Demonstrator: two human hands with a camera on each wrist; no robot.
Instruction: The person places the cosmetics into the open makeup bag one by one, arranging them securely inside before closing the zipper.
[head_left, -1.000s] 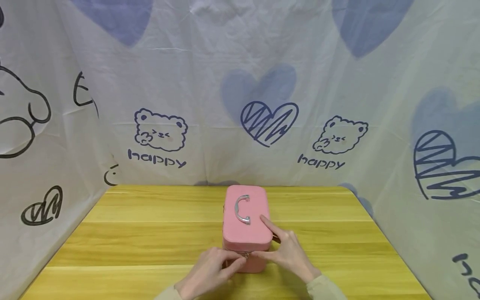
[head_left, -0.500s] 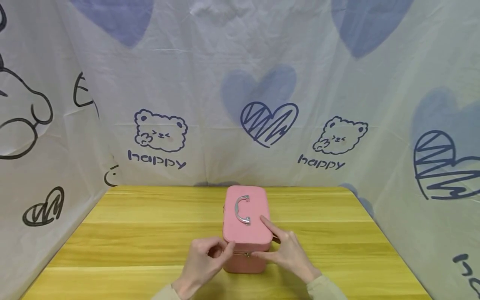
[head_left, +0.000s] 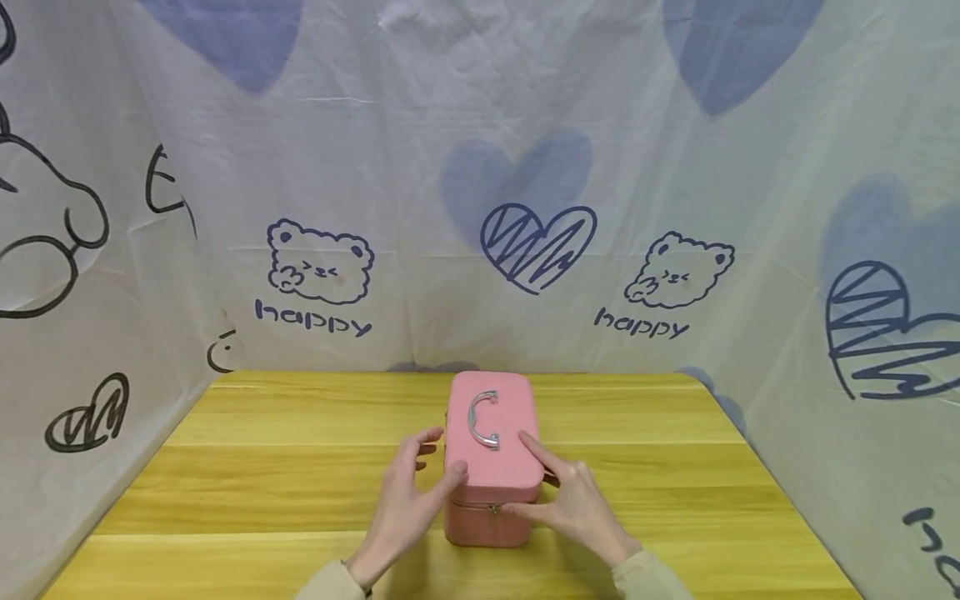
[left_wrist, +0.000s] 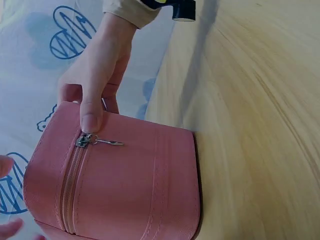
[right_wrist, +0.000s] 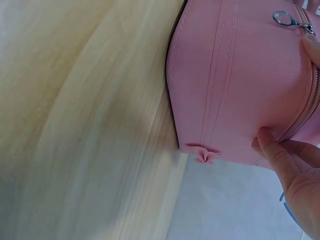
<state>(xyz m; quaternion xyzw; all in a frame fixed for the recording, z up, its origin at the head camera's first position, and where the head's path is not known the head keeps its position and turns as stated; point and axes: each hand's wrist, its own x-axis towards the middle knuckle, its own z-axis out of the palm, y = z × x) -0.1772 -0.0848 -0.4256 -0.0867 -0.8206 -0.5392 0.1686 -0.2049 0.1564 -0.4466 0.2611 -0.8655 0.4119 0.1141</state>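
A pink zippered case (head_left: pixel 495 467) stands on the wooden table, lid down, with a silver handle (head_left: pixel 477 419) on top. My right hand (head_left: pixel 581 504) grips its near right corner: index finger on the lid, thumb at the front seam, other fingers against the side. In the left wrist view, that thumb (left_wrist: pixel 91 120) presses right by the zipper slider (left_wrist: pixel 85 140), whose metal pull (left_wrist: pixel 110 143) hangs over the front. At the case's left side, my left hand (head_left: pixel 401 500) has its fingers spread, thumb tip overlapping the lid edge.
The wooden table (head_left: pixel 300 467) extends to both sides of the case. Behind it and at the sides hangs a white cloth (head_left: pixel 420 275) printed with hearts and bears. A small pink tab (right_wrist: pixel 204 154) sticks out low on the case's side.
My left hand has drawn away from the zipper at the front, moved left and up, and spread its fingers beside the case. My right hand and the case have stayed put.
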